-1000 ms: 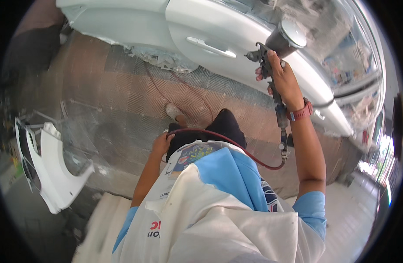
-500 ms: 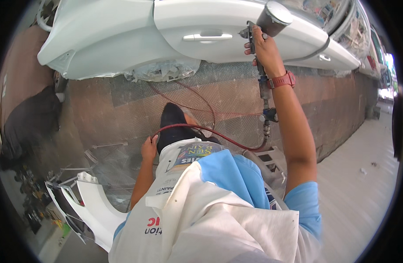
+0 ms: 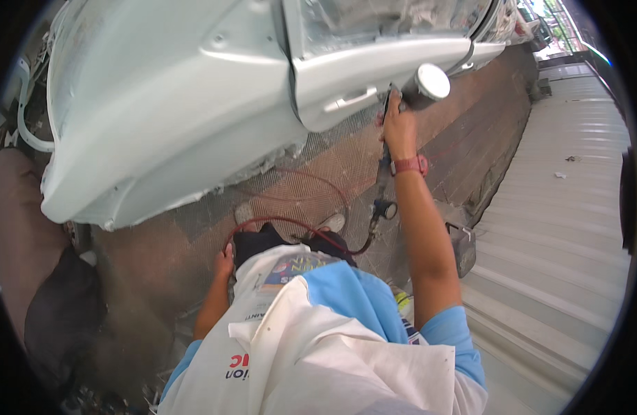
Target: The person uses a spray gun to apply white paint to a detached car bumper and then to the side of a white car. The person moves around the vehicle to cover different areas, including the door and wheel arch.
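Note:
My right hand (image 3: pixel 400 133), with a red watch on its wrist, is closed around a paint spray gun (image 3: pixel 385 114). A dark cup with a pale lid (image 3: pixel 429 84) sits on the gun. Below the hand, a fitting with a round gauge (image 3: pixel 385 209) joins the gun to a red hose (image 3: pixel 290 220). My left hand (image 3: pixel 224 261), low beside my thigh, grips that hose where it loops across my front. The gun is close to the silver-white car door (image 3: pixel 387 66), right of its handle (image 3: pixel 351 99). Whether paint is spraying cannot be made out.
The car's pale body panel (image 3: pixel 173 117) fills the upper left. Plastic sheeting (image 3: pixel 394 19) covers the window. More hose (image 3: pixel 318 178) lies on the patterned floor by my feet. Right are a ribbed pale surface (image 3: pixel 547 207) and a grey box (image 3: pixel 463 250); left, a brown cover (image 3: pixel 17 228).
The view has turned, so the car runs more slantwise and its left panel looms larger. My right hand and the gun sit lower in view. The left hand keeps hold of the hose.

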Tool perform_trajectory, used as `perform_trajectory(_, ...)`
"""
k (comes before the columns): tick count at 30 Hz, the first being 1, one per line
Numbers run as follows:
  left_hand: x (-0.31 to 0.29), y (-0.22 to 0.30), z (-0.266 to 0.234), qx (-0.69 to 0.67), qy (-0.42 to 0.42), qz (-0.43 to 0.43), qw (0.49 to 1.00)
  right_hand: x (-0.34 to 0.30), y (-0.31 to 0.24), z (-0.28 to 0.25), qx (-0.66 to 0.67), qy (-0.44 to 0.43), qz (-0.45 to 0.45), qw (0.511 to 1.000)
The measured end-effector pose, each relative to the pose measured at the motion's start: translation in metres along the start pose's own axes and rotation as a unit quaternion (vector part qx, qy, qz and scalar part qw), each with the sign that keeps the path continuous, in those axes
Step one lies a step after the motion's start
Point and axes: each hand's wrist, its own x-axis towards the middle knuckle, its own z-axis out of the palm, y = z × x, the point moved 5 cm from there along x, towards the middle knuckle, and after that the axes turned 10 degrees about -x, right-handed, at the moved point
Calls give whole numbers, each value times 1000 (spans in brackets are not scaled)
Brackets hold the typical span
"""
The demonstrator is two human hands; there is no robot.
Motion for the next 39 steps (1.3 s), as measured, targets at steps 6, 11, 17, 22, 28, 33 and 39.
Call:
perform_trajectory(6, 26, 2, -59, 76, -44, -36, 996, -39, -37, 30, -24, 20, 37, 999)
perform_trajectory(11, 47, 1, -63, 93, -110, -4, 990, -61, -69, 45, 48, -31, 59, 997)
perform_trajectory(17, 65, 8, -68, 105, -116, 58, 986, -35, -82, 37, -56, 21, 100, 993)
perform_trajectory(22, 75, 11, -72, 77, -133, 33, 988, -29, -79, 34, -66, 105, 58, 991)
perform_trajectory(28, 68, 12, -84, 95, -129, -1, 987, -59, -77, 46, -49, 88, 79, 992)
perform_trajectory(33, 70, 12, -94, 122, -141, -3, 982, -53, -74, 56, -38, 56, 86, 994)
perform_trajectory(39, 79, 10, -95, 110, -125, 4, 986, -3, -42, 33, -83, 99, 46, 991)
